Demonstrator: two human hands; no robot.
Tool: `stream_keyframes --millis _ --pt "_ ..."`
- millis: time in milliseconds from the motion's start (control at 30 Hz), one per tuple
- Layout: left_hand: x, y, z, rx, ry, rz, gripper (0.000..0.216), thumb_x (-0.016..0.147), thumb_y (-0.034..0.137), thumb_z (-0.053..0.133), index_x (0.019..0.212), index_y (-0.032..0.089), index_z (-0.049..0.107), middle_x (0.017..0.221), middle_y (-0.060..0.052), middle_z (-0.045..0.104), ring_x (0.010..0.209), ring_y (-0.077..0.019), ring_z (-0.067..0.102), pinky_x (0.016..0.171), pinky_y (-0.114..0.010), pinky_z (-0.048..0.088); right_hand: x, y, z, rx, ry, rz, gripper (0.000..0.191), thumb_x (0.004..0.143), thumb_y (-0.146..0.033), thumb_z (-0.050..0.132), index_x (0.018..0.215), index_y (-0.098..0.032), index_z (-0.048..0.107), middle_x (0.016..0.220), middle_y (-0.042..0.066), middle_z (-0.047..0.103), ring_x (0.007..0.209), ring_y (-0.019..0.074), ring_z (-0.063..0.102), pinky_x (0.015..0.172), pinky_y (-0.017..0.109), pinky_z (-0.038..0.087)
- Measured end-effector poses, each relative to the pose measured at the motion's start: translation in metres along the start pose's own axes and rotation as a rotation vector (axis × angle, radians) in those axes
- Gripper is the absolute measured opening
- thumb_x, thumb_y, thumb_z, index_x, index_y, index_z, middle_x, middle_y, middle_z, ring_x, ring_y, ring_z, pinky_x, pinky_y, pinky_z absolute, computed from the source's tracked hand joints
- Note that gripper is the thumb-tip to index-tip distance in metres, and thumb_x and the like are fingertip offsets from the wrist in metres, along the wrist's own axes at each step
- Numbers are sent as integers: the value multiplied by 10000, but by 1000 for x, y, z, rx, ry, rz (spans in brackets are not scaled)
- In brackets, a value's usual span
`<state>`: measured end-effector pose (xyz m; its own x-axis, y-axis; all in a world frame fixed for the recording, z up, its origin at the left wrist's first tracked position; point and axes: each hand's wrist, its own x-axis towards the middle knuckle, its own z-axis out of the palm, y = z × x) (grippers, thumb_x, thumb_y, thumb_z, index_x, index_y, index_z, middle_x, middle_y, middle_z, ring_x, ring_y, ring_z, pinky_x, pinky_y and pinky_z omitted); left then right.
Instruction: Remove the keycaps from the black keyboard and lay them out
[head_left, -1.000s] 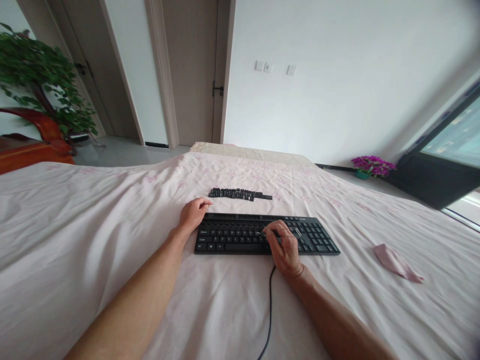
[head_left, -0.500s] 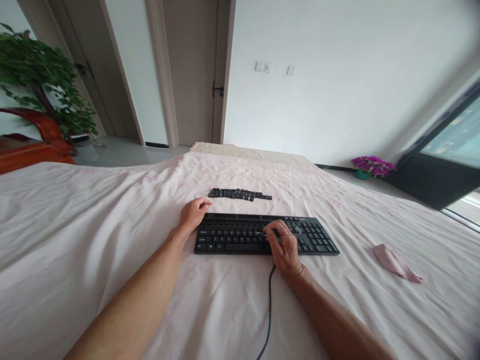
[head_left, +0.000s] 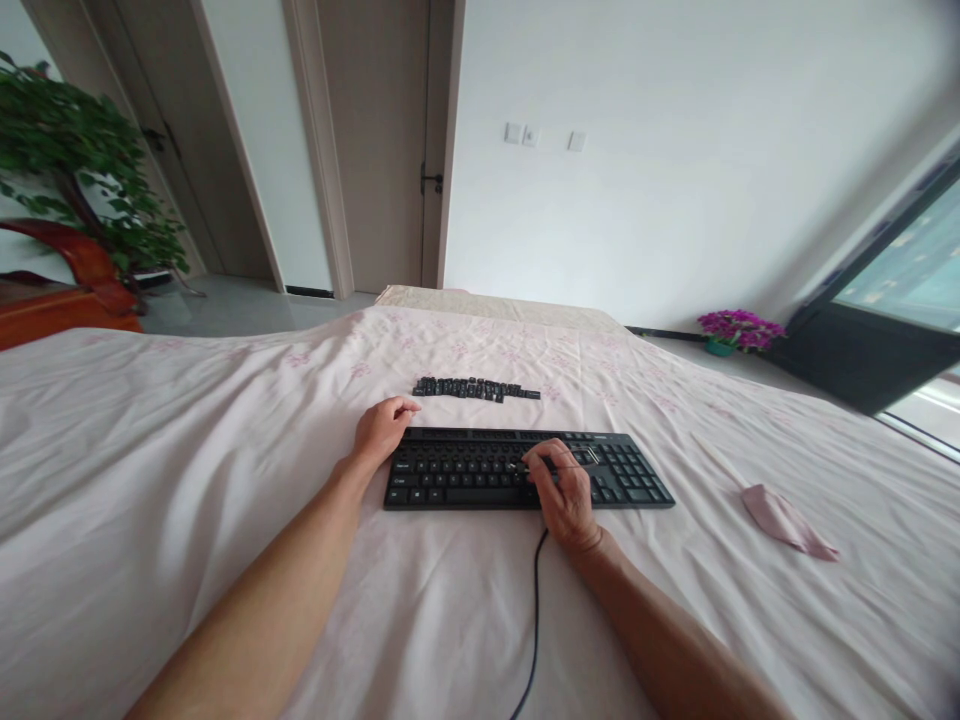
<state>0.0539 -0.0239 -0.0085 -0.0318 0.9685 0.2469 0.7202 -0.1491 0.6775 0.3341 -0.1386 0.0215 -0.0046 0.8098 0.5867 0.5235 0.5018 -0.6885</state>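
The left hand (head_left: 384,427) is rested at the far-left corner of the keyboard (head_left: 480,494), its grip not discernible. Between keyboard and the surface's (head_left: 630,390) far edge, loose keycaps (head_left: 459,388) are lined up; upper rows (head_left: 450,451) appear bare, lower rows (head_left: 450,480) are left capped. A wire tool (head_left: 592,457) is pinched by the right hand (head_left: 564,500).

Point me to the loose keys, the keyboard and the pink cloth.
Loose keys (head_left: 474,389), head view, middle of the cluster.
Keyboard (head_left: 480,480), head view, keys left of centre.
Pink cloth (head_left: 786,521), head view, its middle.
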Motion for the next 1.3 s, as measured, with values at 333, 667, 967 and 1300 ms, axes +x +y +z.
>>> stream_keyframes --millis 333,667,967,1300 --pt "0 1 1 19 5 -1 234 814 272 495 929 298 697 1010 51 713 924 -166 633 804 -239 467 1 0 -2 -7 -3 -11 162 913 -239 463 812 -212 586 822 39 592 772 179 579 684 294 487" --pt "0 -2 2 16 -1 4 233 813 295 497 936 298 695 1005 43 712 917 -171 631 798 -244 468 0 3 -1 21 0 13 167 912 -258 465 818 -211 595 821 41 590 779 180 585 658 286 501" --pt "1 -3 3 31 -2 5 234 817 296 492 940 292 691 1001 46 712 905 -166 630 776 -233 462 0 4 -2 16 -9 30 167 911 -256 467 816 -206 594 828 37 587 780 172 588 677 278 493" --pt "1 -4 4 17 -1 11 232 814 292 494 935 290 692 996 43 712 895 -169 630 783 -243 460 0 2 -3 -8 -12 37 182 918 -274 457 812 -204 588 824 35 588 776 172 594 714 283 474"
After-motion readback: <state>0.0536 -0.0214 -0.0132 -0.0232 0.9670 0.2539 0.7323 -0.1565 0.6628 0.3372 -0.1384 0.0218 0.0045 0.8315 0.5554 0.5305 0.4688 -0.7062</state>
